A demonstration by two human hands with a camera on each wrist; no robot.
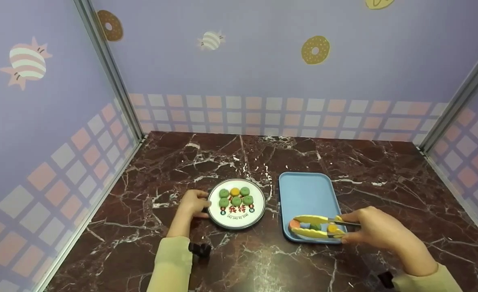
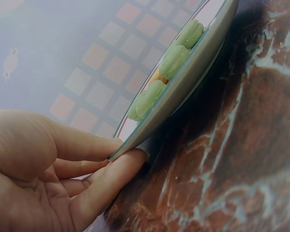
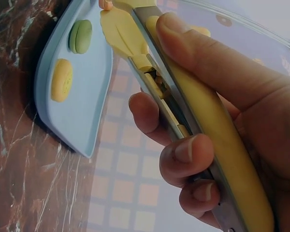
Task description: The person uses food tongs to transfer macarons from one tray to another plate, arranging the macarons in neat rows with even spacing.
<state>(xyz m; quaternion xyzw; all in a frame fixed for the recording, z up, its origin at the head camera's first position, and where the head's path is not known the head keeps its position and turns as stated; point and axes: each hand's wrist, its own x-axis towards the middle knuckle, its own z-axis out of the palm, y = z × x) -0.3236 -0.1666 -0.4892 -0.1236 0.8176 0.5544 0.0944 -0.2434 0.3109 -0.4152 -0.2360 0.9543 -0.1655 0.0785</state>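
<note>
My left hand pinches the left rim of a round white plate, thumb and fingers on either side of the edge in the left wrist view. Several green macarons and one yellow macaron sit on it, above red printed characters. My right hand grips yellow-tipped tongs over the near end of a blue tray. An orange macaron shows at the tong tips. Between and under the tong arms appear a bluish piece, a green macaron and a yellow macaron.
Plate and tray stand side by side on a dark red marbled table, with a narrow gap between them. Lilac panels with checks and printed sweets enclose the back and sides.
</note>
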